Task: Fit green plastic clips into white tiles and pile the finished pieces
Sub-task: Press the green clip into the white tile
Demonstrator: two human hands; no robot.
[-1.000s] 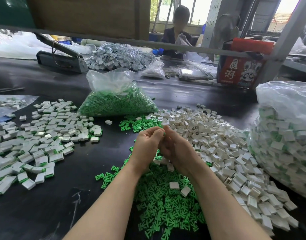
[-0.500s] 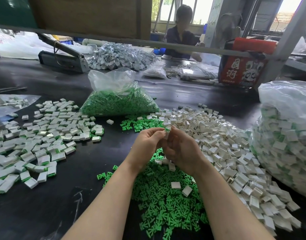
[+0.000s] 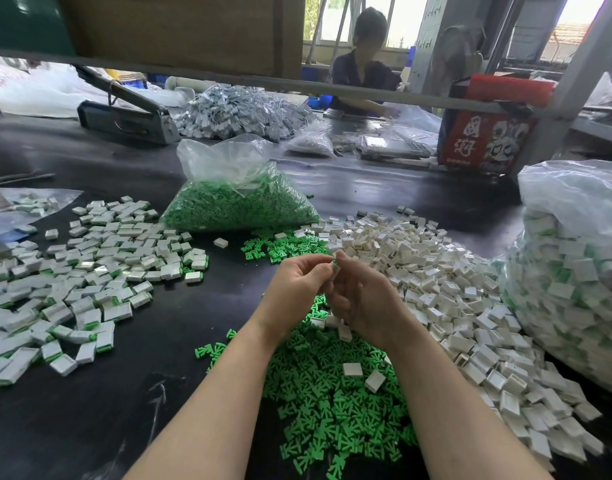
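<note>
Pinching a small tile-and-clip piece point(image 3: 335, 264) between both sets of fingertips, left hand point(image 3: 297, 289) and right hand point(image 3: 363, 303) meet above the loose green clips point(image 3: 332, 410). Bare white tiles point(image 3: 453, 289) sit just right, finished pieces point(image 3: 82, 278) well off left on the black table point(image 3: 179, 323).

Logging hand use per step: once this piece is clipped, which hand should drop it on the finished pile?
Left, probably. The finished pile lies on the left hand's side, a clear reach across bare table. The right hand would have to cross over; it sits nearer the empty white tiles.
</note>
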